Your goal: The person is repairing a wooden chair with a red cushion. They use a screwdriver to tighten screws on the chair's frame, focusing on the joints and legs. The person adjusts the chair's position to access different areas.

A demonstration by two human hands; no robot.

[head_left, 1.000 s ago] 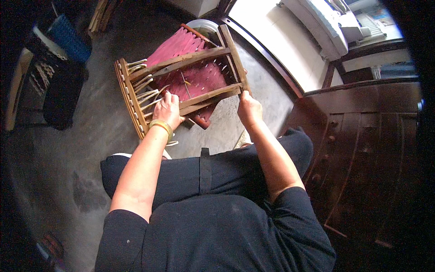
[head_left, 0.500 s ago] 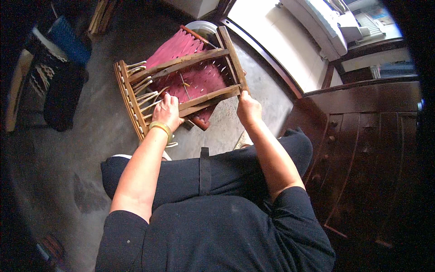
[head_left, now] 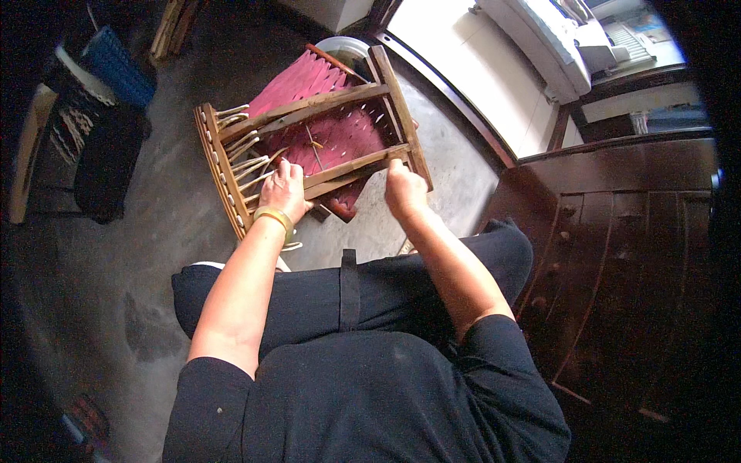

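Observation:
A wooden frame [head_left: 407, 116] tilts in front of me, with white cords [head_left: 245, 162] looped through the curved rail on its left. My left hand [head_left: 284, 190], a yellowish bangle on its wrist, is closed around the frame's near rail beside the cords. At the right end of that near rail, close to the right crossbar, is my right hand [head_left: 406, 189], closed in a fist. Whatever lies inside that fist is hidden. Under the frame shows a stool with a pink woven seat [head_left: 297, 81] and reddish-brown wooden bars.
Behind the stool stands a pale round basin [head_left: 347, 48]. To the left is a rack-like thing with dark and blue weaving [head_left: 116, 65]. A dark wooden panelled door [head_left: 610, 255] stands on the right, by a doorway threshold [head_left: 455, 96]. Grey floor [head_left: 166, 208] lies around.
My right hand has moved left, from the near end of the right crossbar to the near rail's end. My left hand and the frame have stayed almost the same.

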